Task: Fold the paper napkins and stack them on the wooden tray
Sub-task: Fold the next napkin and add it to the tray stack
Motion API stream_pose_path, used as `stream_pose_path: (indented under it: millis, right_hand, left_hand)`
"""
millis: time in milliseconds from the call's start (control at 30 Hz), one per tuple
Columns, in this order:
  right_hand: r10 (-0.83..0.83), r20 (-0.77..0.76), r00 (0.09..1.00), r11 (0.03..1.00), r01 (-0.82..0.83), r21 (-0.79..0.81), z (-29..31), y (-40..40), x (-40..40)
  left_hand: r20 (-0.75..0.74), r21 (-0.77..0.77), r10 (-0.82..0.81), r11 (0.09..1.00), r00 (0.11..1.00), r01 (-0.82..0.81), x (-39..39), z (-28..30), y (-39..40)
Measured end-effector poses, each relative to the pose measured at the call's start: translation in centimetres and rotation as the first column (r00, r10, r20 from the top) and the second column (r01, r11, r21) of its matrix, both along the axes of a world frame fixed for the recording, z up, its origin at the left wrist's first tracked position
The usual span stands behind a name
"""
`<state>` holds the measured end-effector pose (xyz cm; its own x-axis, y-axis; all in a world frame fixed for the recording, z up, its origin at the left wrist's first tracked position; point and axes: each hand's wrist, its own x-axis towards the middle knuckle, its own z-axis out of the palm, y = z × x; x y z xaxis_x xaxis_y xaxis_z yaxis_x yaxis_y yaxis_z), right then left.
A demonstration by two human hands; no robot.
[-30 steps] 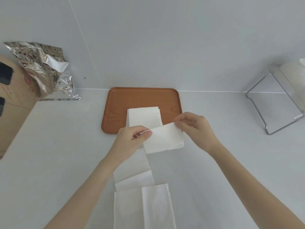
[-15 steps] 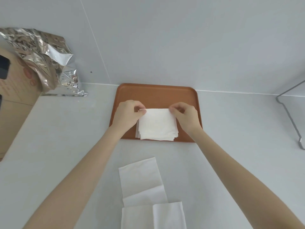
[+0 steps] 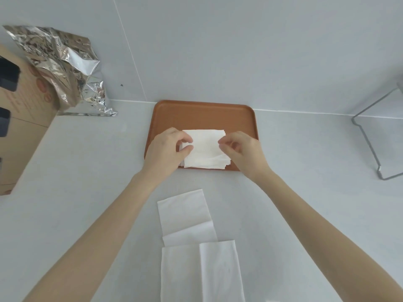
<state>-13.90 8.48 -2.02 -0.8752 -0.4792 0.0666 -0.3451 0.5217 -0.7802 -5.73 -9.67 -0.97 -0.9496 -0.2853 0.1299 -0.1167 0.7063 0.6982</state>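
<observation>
1. Step in hand, as I judge it: setting a folded napkin on the stack (image 3: 205, 149), which sits at the near edge of the wooden tray (image 3: 202, 115).
2. Left hand (image 3: 168, 149) at the stack's left edge, thumb and forefinger curled close together; whether they pinch paper or have just let go is unclear from this angle.
3. Right hand (image 3: 241, 149) at the stack's right edge, fingertips loosely curled, apparently not gripping anything.
4. Stack edges ragged along the near side, layers slightly offset.
5. Unfolded napkins (image 3: 196, 240) lie overlapping on the bench (image 3: 87, 171), near the body, apart from the tray.
6. Next move likely: draw both hands clear, pick the topmost loose napkin, fold it.
</observation>
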Motion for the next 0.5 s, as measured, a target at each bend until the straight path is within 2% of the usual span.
stream_pose_path:
  millis: [133,333,500]
  right_hand:
    - [0.129,0.035,0.991,0.987,-0.131,0.096,-0.2,0.7,3.5]
    - [0.215,0.109,0.971,0.914,-0.239,0.327,-3.5,-0.5,7.2]
    - [0.194,0.039,0.98,0.903,-0.194,0.384,-4.9,-1.3,8.3]
  left_hand:
    - [0.124,0.03,0.022,0.999,0.992,-0.026,4.2,-0.7,0.6]
    - [0.37,-0.065,0.162,0.987,0.915,-0.148,9.5,-4.4,0.4]
    - [0.371,-0.139,0.181,0.981,0.911,-0.138,9.9,-5.2,0.6]
